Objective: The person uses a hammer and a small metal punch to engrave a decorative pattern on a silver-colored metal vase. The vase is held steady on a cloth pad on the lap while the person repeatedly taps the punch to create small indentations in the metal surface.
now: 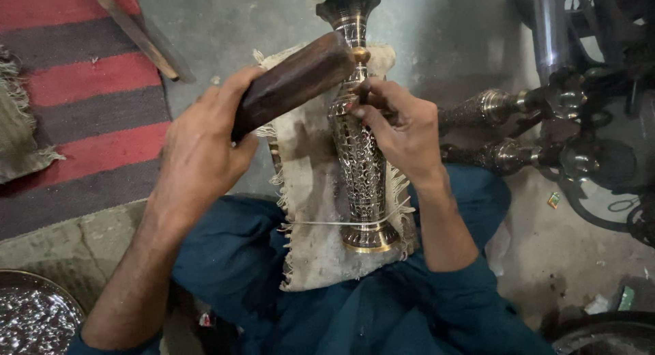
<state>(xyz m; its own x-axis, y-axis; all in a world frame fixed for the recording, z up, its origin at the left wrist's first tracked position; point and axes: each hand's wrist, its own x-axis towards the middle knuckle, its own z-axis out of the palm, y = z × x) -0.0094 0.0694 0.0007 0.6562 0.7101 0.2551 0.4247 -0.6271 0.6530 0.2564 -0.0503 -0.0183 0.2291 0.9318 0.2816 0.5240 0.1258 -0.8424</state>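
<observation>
A tall brass vase point(359, 171) with dark engraved pattern lies on a frayed cloth pad point(310, 211) over my lap, its flared mouth pointing away, a string across its base. My left hand point(201, 150) grips a dark wooden mallet point(293, 82), whose head is raised near the vase's neck. My right hand point(402, 126) is closed around a thin chisel-like tool point(363, 94), its tip against the vase's upper body.
Two more engraved brass vases point(488, 109) point(501, 155) lie at the right beside dark metal machine parts point(587, 109). A red and grey striped rug point(75, 116) covers the floor at left. A metal bowl point(34, 314) sits at the lower left.
</observation>
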